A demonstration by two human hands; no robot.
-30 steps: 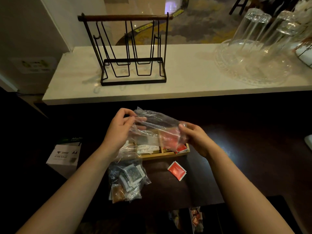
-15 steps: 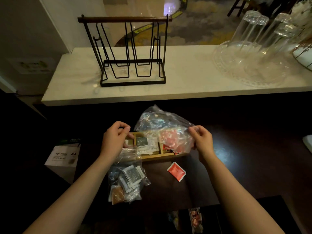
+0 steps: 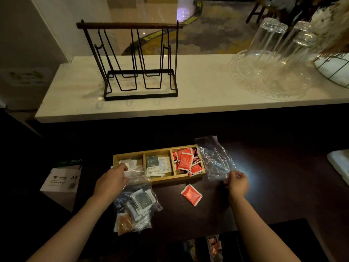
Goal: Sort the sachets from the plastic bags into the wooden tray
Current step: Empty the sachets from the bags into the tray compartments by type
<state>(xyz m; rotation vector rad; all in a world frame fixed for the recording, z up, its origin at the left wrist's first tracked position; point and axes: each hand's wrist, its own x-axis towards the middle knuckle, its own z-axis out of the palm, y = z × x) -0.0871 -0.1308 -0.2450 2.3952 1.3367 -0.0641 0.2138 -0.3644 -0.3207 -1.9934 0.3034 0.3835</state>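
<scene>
One emptied plastic bag (image 3: 215,159) is pinched in the right hand (image 3: 237,183) beside the wooden tray (image 3: 158,180), while the left hand (image 3: 113,179) grips the full bag (image 3: 136,207), likely emptied next.

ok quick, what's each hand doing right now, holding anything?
Left hand: closed on white sachets at the left compartment of the wooden tray.
Right hand: fingers pinched on the corner of an empty plastic bag beside the tray.
</scene>
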